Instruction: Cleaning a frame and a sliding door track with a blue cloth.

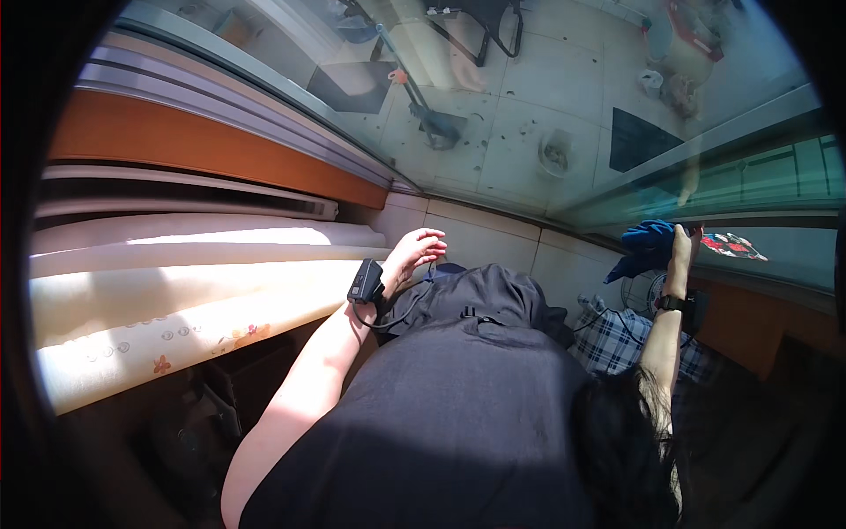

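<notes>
My right hand (pixel 685 241) is at the right, against the lower frame of a glass panel (pixel 502 125), and grips a bunched blue cloth (pixel 648 243). Part of the cloth hangs down to the left of the fingers. Just right of that hand is a red, white and black patterned piece (pixel 732 246); whether it is held or lies apart, I cannot tell. My left hand (pixel 418 250) hovers empty near the ends of the cream rolls (pixel 198 297), its fingers loosely bent and slightly apart. A black device (pixel 367 281) with a cable is strapped to the left wrist.
An orange-brown panel (pixel 218 142) and metal rails run along the left. A plaid cloth (pixel 615 337) and a round wire grille (pixel 636 291) sit below my right hand. Through the glass appear a long-handled tool (pixel 416 96), a small bowl (pixel 555 153) and scattered debris on tiles.
</notes>
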`<action>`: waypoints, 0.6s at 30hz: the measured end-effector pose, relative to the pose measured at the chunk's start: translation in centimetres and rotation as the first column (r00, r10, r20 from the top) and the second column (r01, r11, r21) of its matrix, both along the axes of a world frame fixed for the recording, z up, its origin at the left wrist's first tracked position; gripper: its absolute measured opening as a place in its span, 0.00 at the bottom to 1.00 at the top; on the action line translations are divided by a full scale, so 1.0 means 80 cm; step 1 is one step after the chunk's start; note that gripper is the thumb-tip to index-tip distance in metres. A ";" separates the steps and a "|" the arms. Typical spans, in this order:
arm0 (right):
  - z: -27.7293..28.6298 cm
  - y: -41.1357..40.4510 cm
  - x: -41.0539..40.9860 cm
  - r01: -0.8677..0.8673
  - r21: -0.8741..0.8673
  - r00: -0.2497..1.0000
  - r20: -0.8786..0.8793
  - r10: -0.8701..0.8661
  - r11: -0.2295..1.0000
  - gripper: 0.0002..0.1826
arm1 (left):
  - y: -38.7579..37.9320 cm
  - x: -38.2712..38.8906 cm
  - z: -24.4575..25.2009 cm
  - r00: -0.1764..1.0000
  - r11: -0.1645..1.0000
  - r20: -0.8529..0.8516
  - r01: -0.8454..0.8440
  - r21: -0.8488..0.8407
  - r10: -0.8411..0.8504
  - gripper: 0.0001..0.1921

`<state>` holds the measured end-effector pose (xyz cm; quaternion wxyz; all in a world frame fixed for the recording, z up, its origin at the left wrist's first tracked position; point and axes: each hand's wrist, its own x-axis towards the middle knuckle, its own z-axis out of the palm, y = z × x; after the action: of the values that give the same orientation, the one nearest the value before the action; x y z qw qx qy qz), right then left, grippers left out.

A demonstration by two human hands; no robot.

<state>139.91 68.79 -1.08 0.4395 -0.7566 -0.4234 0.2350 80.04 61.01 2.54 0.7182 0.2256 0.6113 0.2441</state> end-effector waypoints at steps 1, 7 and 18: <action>0.000 0.001 -0.003 0.005 -0.007 1.000 0.016 -0.005 1.000 0.34 | -0.004 -0.002 -0.001 1.000 1.000 0.001 -0.014 -0.002 0.014 0.13; 0.018 -0.005 -0.038 0.101 -0.038 0.994 -0.037 -0.103 0.994 0.35 | -0.008 -0.007 -0.005 0.998 0.997 -0.026 -0.062 -0.052 0.061 0.13; 0.020 -0.005 -0.112 -0.025 -0.043 0.976 0.217 0.033 0.999 0.36 | 0.004 0.012 0.000 1.000 0.999 -0.012 -0.021 -0.024 0.021 0.12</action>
<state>130.94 68.38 0.53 0.3719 -0.7800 -0.4753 0.1654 80.96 61.34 2.51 0.7147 0.2119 0.6206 0.2432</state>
